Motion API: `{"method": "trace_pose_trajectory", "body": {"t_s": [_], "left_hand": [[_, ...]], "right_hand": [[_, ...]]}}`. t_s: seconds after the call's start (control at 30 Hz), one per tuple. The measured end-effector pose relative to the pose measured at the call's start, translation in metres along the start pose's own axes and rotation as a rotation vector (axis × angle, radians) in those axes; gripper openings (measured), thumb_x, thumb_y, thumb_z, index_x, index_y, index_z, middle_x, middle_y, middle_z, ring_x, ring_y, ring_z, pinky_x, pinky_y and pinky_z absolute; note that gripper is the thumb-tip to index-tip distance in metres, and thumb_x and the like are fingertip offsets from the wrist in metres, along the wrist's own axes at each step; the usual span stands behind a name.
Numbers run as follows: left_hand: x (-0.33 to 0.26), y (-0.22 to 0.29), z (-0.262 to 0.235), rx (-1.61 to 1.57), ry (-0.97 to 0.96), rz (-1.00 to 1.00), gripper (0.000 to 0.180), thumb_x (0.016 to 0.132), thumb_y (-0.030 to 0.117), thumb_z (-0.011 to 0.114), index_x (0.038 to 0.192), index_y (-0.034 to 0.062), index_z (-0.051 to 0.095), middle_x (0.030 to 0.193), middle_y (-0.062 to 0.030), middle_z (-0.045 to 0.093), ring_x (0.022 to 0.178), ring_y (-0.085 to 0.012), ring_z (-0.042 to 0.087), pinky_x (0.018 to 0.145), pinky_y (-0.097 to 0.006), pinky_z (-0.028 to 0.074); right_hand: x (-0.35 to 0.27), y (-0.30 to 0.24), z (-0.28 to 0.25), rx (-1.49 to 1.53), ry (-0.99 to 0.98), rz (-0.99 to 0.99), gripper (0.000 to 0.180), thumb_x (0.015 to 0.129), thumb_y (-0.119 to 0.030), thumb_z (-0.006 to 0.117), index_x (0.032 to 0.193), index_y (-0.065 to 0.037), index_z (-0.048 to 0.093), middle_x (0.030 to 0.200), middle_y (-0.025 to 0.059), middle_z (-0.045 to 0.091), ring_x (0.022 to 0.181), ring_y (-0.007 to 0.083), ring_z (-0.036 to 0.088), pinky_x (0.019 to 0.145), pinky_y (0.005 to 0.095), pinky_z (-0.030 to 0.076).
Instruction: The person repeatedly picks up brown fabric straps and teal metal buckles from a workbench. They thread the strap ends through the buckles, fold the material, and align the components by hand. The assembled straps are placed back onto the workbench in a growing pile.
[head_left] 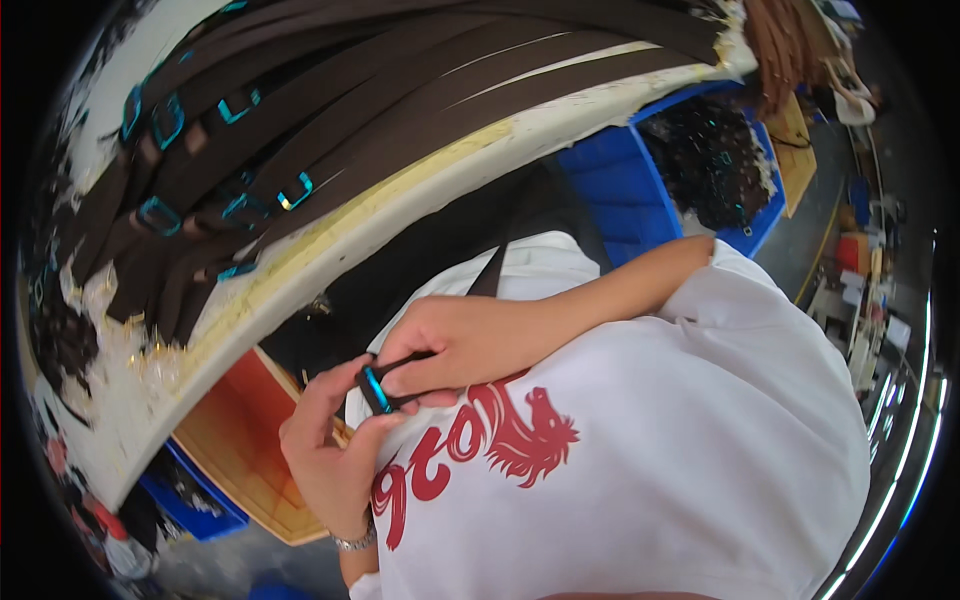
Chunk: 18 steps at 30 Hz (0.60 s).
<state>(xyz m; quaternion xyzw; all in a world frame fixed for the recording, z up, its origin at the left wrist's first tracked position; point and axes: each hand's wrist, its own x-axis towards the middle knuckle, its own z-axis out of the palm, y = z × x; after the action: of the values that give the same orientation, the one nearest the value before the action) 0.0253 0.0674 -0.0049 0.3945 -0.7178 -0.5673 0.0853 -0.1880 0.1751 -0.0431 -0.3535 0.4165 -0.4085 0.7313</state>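
Close in front of my white shirt, both hands meet at a dark brown strap [488, 275] with a shiny teal-blue buckle [376, 389]. My left hand [335, 440], with a bracelet at the wrist, pinches the buckle between thumb and fingers. Curled over the strap just right of the buckle is my right hand [465, 345], its fingertips partly hidden. Between the hands the strap makes a narrow loop at the buckle. Another length of it sticks out beyond my right hand, towards the table. How the strap runs inside my right hand is hidden.
A white-edged table [330, 255] curves across the upper left, bearing many dark brown straps [330, 110], several with teal buckles [167, 120]. A blue bin [625, 190] with dark pieces stands to the right. An orange-brown tray [255, 450] and another blue bin [200, 505] sit lower left.
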Motion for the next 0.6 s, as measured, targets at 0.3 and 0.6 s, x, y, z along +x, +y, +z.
{"method": "trace_pose_trajectory", "body": {"t_s": [0.3, 0.6], "left_hand": [[0.014, 0.002, 0.007, -0.224, -0.025, -0.056, 0.049, 0.092, -0.009, 0.069, 0.141, -0.0093, 0.064, 0.135, -0.0229, 0.071, 0.115, -0.0253, 0.07, 0.098, -0.036, 0.057], [0.027, -0.002, -0.025, 0.232, -0.302, 0.016, 0.051, 0.098, 0.0, 0.074, 0.147, -0.0054, 0.058, 0.13, -0.0193, 0.073, 0.113, -0.0246, 0.069, 0.094, -0.037, 0.058]], "right_hand": [[0.02, 0.02, 0.003, -0.033, 0.213, -0.28, 0.033, 0.098, -0.024, 0.059, 0.077, -0.003, 0.074, 0.06, 0.0017, 0.065, 0.053, 0.0123, 0.058, 0.053, 0.0312, 0.047], [0.013, 0.024, 0.0, -0.099, 0.168, -0.234, 0.019, 0.088, -0.02, 0.074, 0.08, -0.005, 0.083, 0.066, -0.0007, 0.069, 0.056, 0.0094, 0.058, 0.052, 0.0297, 0.044]]}}
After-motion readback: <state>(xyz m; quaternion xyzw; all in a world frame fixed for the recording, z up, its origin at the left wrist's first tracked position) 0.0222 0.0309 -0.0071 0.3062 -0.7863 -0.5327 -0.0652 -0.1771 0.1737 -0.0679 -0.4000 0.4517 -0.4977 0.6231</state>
